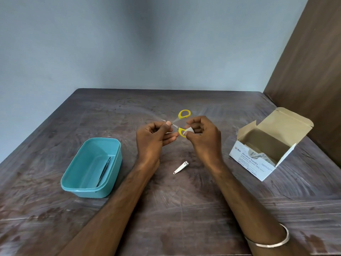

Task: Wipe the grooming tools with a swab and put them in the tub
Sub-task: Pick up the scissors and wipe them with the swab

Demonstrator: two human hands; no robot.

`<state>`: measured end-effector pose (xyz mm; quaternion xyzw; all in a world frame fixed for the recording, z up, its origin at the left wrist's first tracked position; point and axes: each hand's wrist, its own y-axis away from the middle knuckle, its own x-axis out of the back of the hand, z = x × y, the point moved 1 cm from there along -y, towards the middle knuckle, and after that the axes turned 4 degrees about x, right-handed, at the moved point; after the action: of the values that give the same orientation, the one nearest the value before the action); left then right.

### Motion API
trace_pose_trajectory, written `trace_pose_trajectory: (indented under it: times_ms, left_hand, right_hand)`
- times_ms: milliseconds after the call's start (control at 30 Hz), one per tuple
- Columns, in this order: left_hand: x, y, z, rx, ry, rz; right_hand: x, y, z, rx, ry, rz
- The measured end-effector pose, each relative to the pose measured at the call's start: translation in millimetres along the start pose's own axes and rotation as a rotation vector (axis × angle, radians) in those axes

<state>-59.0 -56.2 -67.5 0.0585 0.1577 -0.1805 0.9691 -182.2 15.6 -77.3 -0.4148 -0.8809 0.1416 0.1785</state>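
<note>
Scissors (181, 122) (blades hidden), swab (189, 130) half-covered

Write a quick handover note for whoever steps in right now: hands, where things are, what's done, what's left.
Left hand pinches the scissors near the blades, held open above the table.
Right hand holds the swab against the lower yellow handle.
Done: tweezers lie in the tub.
Left: finish the scissors and put them in the tub, then wipe the nail clipper, which lies on the table.
Swab box stands open at right.
</note>
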Motion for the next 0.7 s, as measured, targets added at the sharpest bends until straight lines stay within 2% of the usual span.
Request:
trace_pose_trajectory:
  times_ms: [233,400,567,700]
  left_hand:
    - [0,1,-1,0.003,-0.080,-0.038]
    - [-1,4,-4,0.069,-0.213,-0.142]
    - [-1,4,-6,0.065,-0.458,-0.221]
    - [2,2,-6,-0.003,-0.584,-0.229]
  right_hand:
    - [4,-6,5,-0.212,-0.352,0.150]
    - [10,-10,3,-0.344,-0.586,0.248]
    - [14,-13,1,-0.376,-0.659,0.296]
    - [15,-12,0,-0.370,-0.671,0.273]
